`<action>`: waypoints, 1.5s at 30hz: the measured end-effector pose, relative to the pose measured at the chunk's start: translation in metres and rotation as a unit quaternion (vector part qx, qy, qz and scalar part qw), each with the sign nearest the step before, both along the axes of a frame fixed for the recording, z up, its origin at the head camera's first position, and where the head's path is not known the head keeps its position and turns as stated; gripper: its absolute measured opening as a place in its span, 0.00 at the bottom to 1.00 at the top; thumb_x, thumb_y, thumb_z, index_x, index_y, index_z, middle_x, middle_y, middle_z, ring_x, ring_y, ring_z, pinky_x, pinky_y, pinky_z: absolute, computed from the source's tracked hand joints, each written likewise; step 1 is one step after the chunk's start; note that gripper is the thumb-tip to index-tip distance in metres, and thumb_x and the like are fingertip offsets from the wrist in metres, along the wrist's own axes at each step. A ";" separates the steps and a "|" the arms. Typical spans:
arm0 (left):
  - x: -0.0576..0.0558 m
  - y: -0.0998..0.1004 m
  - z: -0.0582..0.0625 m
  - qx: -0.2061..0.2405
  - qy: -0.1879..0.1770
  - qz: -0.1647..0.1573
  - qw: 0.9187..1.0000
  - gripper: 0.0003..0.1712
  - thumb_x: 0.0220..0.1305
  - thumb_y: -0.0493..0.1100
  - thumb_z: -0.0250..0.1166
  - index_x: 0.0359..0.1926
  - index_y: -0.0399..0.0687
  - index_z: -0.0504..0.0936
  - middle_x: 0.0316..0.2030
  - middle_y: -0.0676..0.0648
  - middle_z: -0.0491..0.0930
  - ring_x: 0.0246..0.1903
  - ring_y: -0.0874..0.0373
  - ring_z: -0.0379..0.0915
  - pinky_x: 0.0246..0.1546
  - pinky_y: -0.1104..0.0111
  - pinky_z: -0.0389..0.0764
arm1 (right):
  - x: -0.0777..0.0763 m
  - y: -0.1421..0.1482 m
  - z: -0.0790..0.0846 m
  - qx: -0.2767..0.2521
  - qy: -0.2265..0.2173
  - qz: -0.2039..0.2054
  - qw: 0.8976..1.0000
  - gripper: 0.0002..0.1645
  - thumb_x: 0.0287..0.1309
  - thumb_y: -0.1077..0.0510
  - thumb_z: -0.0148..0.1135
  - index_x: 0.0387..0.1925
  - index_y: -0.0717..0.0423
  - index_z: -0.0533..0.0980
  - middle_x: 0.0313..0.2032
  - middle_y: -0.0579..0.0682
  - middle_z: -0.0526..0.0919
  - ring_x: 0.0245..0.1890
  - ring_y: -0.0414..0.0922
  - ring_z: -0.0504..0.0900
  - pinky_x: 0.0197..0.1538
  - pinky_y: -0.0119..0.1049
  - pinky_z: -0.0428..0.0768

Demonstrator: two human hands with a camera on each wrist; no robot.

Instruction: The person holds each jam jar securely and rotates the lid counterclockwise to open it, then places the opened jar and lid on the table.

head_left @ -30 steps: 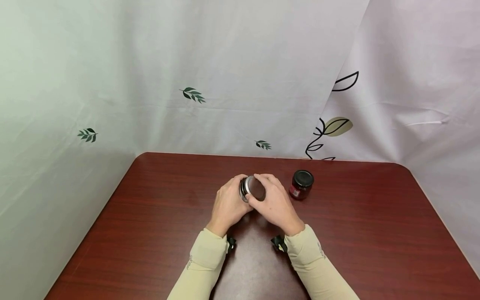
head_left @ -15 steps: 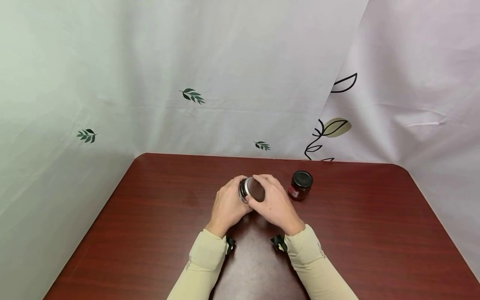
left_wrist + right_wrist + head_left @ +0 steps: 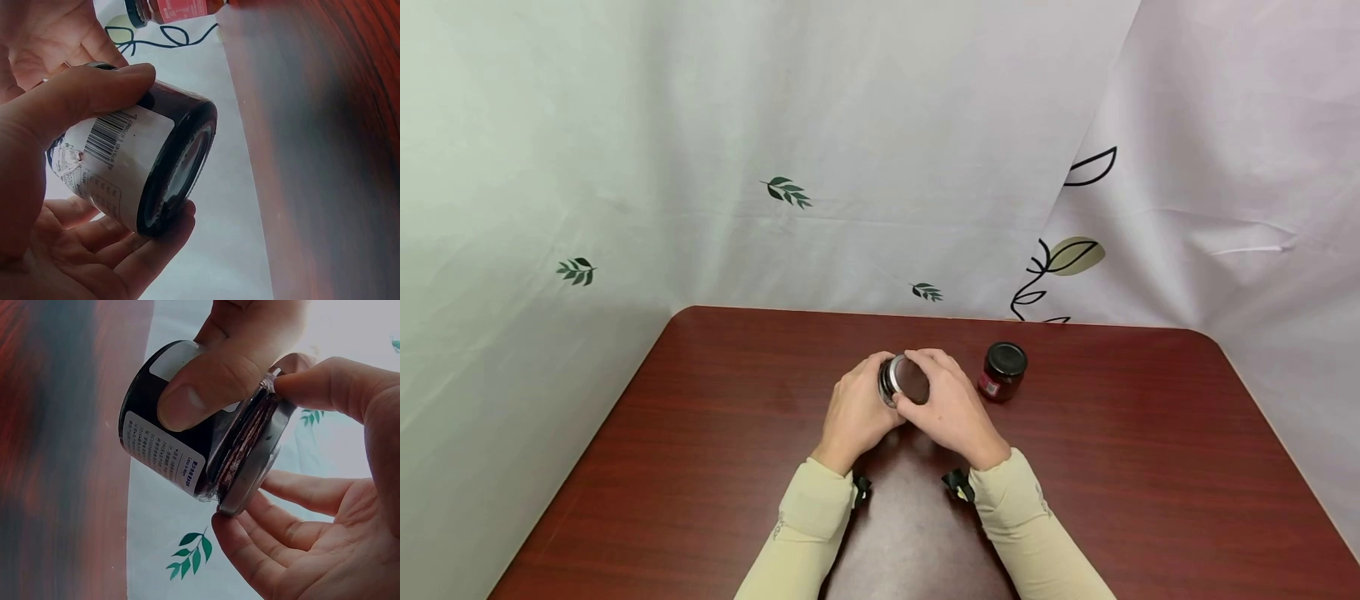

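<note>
A dark glass jar (image 3: 165, 447) with white labels is tilted on its side above the table, between both hands. My left hand (image 3: 859, 410) grips its body, thumb on one side and fingers beneath; the barcode label and the jar's base show in the left wrist view. At the other end, my right hand (image 3: 953, 410) holds the lid (image 3: 913, 381) by its edge with thumb and fingertips. That lid has a brown top and a silvery rim. Crinkled, shiny material shows between lid and jar body in the right wrist view.
A second jar (image 3: 1003, 372), with a black lid and a red label, stands upright on the table to the right of my right hand. The red-brown wooden table (image 3: 715, 433) ends at a pale curtain (image 3: 865, 242) with leaf prints.
Both hands keep their hold on the jar and its lid with hardly any visible movement. The whole head view shifts very slightly.
</note>
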State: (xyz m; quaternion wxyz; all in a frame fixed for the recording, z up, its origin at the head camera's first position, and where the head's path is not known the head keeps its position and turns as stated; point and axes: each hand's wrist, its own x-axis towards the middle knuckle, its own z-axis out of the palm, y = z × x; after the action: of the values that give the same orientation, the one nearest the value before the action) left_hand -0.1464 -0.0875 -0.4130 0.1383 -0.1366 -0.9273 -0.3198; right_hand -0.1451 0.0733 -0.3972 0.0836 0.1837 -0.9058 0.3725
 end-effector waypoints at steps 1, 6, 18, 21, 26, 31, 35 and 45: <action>0.000 0.000 0.000 0.000 0.000 0.000 1.000 0.36 0.45 0.44 0.80 0.57 0.42 0.78 0.47 0.44 0.83 0.43 0.48 0.82 0.45 0.56 0.82 | 0.000 0.000 0.000 0.000 -0.001 0.001 1.000 0.35 0.52 0.53 0.69 0.62 0.61 0.76 0.57 0.55 0.77 0.56 0.52 0.76 0.55 0.47 0.77; -0.001 -0.001 -0.002 0.002 0.000 -0.002 1.000 0.36 0.45 0.45 0.80 0.57 0.42 0.78 0.47 0.44 0.83 0.43 0.48 0.82 0.45 0.56 0.82 | 0.000 0.000 0.000 0.001 -0.003 0.003 1.000 0.35 0.51 0.54 0.69 0.62 0.60 0.76 0.58 0.55 0.77 0.56 0.52 0.76 0.54 0.46 0.77; -0.001 -0.001 -0.002 0.004 -0.008 -0.005 1.000 0.36 0.46 0.46 0.80 0.57 0.41 0.78 0.47 0.44 0.83 0.43 0.49 0.82 0.45 0.56 0.82 | 0.000 0.000 0.000 0.002 -0.002 0.004 1.000 0.36 0.48 0.56 0.68 0.62 0.60 0.76 0.58 0.54 0.77 0.56 0.51 0.76 0.54 0.46 0.77; -0.001 -0.001 -0.002 0.004 -0.012 -0.005 1.000 0.37 0.46 0.47 0.80 0.57 0.41 0.78 0.47 0.44 0.83 0.44 0.49 0.82 0.46 0.57 0.82 | 0.000 0.000 0.000 0.001 -0.003 0.007 1.000 0.36 0.48 0.56 0.67 0.62 0.60 0.76 0.59 0.54 0.77 0.56 0.51 0.76 0.54 0.46 0.77; -0.001 -0.001 -0.002 0.005 -0.014 -0.006 1.000 0.37 0.46 0.46 0.80 0.57 0.40 0.78 0.47 0.43 0.83 0.44 0.49 0.82 0.46 0.57 0.82 | 0.000 0.001 0.000 0.001 -0.003 0.010 1.000 0.36 0.47 0.57 0.68 0.62 0.60 0.76 0.59 0.54 0.77 0.56 0.51 0.76 0.54 0.46 0.77; -0.001 -0.001 -0.002 0.005 -0.016 -0.006 1.000 0.37 0.46 0.47 0.80 0.57 0.41 0.78 0.47 0.44 0.83 0.44 0.49 0.82 0.46 0.57 0.82 | 0.000 0.001 0.000 0.003 -0.008 0.011 1.000 0.37 0.48 0.57 0.68 0.63 0.60 0.75 0.60 0.55 0.76 0.57 0.51 0.76 0.54 0.46 0.77; -0.002 -0.001 -0.002 0.004 -0.013 -0.008 1.000 0.37 0.46 0.47 0.80 0.57 0.41 0.78 0.47 0.44 0.83 0.44 0.49 0.82 0.46 0.56 0.82 | 0.000 0.002 0.001 0.002 -0.013 0.011 1.000 0.37 0.48 0.57 0.68 0.63 0.59 0.75 0.60 0.55 0.76 0.57 0.51 0.76 0.54 0.46 0.78; -0.002 0.000 -0.002 0.002 -0.004 -0.008 1.000 0.36 0.44 0.45 0.80 0.55 0.41 0.79 0.46 0.46 0.83 0.43 0.50 0.82 0.46 0.57 0.81 | -0.001 0.003 0.002 -0.001 -0.017 0.020 1.000 0.37 0.49 0.58 0.67 0.64 0.60 0.74 0.61 0.54 0.75 0.57 0.51 0.75 0.53 0.46 0.78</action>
State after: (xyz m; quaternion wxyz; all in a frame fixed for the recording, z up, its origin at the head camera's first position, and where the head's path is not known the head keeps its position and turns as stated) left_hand -0.1489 -0.0875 -0.4147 0.1319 -0.1421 -0.9263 -0.3231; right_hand -0.1462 0.0758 -0.3955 0.0609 0.1958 -0.9027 0.3782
